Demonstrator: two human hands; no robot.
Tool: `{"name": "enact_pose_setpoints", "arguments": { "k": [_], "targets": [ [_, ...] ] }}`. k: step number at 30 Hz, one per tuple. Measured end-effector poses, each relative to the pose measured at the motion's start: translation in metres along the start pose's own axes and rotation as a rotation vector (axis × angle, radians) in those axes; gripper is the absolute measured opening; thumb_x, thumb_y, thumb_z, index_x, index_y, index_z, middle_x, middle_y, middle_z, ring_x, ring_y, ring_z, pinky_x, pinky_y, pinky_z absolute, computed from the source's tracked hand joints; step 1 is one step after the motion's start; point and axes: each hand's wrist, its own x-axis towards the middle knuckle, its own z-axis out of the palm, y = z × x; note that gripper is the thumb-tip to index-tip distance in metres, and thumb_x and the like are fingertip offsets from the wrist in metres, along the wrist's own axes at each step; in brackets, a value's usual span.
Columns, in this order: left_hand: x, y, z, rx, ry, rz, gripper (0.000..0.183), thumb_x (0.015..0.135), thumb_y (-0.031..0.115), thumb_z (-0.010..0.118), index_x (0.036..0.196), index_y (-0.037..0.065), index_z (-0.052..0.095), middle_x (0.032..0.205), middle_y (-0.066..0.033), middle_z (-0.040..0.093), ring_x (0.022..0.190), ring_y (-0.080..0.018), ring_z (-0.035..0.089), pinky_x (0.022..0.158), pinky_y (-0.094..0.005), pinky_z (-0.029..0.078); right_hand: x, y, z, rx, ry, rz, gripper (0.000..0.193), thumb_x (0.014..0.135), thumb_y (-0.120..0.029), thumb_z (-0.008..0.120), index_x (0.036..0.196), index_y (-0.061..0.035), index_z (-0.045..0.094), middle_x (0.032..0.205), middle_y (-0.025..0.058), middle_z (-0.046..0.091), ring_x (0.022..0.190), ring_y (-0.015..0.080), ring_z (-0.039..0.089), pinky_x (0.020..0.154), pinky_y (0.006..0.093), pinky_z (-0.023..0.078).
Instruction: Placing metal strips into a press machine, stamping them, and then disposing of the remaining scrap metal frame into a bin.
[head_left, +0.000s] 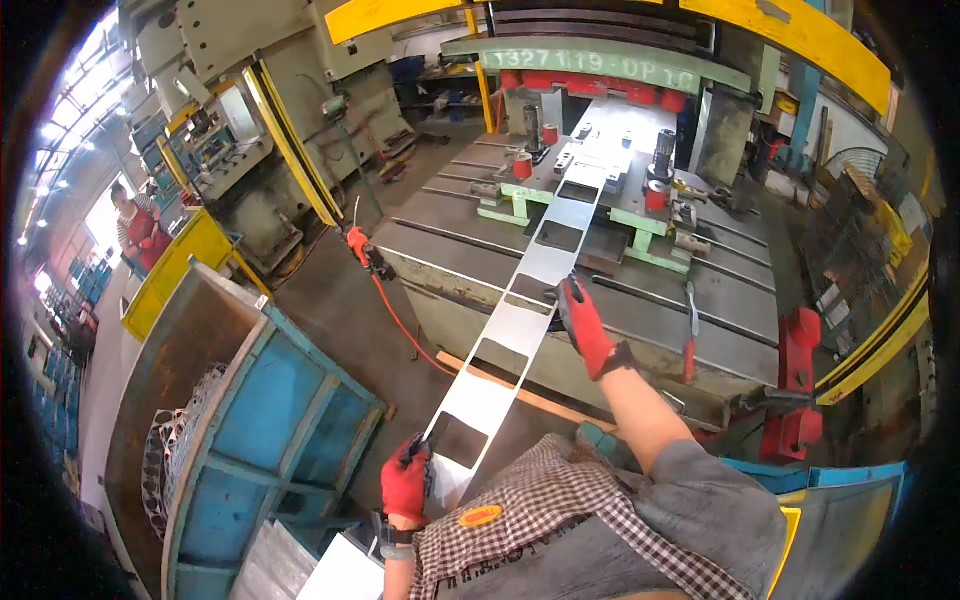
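Metal strip (475, 403) crosses the front edge of the table (450, 228), windows already cut, far end not yet clear of the press (600, 62): partway, I judge. My left hand (405, 482) grips its near left edge, my right hand (588, 325) its right edge.

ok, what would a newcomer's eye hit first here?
The long pale metal strip with cut-outs, slanting from the green press at top down to lower centre. Next, the red-gloved left hand at its near end, the right hand farther up its right edge. Then the blue bin at lower left, metal scrap inside.
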Motion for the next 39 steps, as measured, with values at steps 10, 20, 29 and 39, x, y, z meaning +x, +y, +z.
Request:
{"name": "enact_pose_setpoints", "arguments": {
  "k": [10,20,29,39],
  "targets": [
    [-0.006,0.009,0.001,0.065,0.07,-0.057,0.031,0.082,0.021,0.061,0.109,0.007,0.062,0.085,-0.0084,0.066,0.072,-0.0117,0.058,0.068,-0.0277,0.047,0.01,0.001,-0.009,0.167,-0.112,-0.04,0.045,0.094,-0.03,0.043,0.127,0.0002,0.043,0.128,0.0115,0.047,0.115,0.0197,0.044,0.097,0.0312,0.034],
    [-0.002,0.021,0.003,0.265,0.062,-0.048,0.03,0.083,0.028,0.057,0.107,0.011,0.062,0.082,-0.014,0.065,0.072,-0.0234,0.063,0.066,-0.0344,0.049,-0.011,-0.025,-0.02,0.504,-0.094,0.18,0.049,0.095,-0.035,0.04,0.13,-0.0014,0.041,0.123,0.0092,0.05,0.112,0.0204,0.046,0.098,0.0323,0.033],
    [-0.005,0.023,-0.001,0.225,-0.018,-0.073,0.033,0.083,0.028,0.057,0.111,0.011,0.061,0.097,-0.0158,0.064,0.087,-0.0291,0.063,0.075,-0.0348,0.048,-0.016,-0.053,-0.014,0.462,-0.047,0.242,0.059,0.093,-0.044,0.041,0.135,-0.0032,0.036,0.131,0.0102,0.045,0.115,0.02,0.045,0.097,0.0331,0.035],
    [0.0,0.001,0.001,0.119,0.007,-0.249,0.029,0.081,0.017,0.06,0.108,0.007,0.063,0.09,-0.0119,0.067,0.082,-0.0174,0.063,0.072,-0.0289,0.047,-0.002,-0.008,-0.008,0.185,0.013,0.269,0.059,0.093,-0.044,0.042,0.132,-0.0005,0.038,0.13,0.0134,0.047,0.113,0.0218,0.046,0.096,0.0326,0.036]
  ]
}}
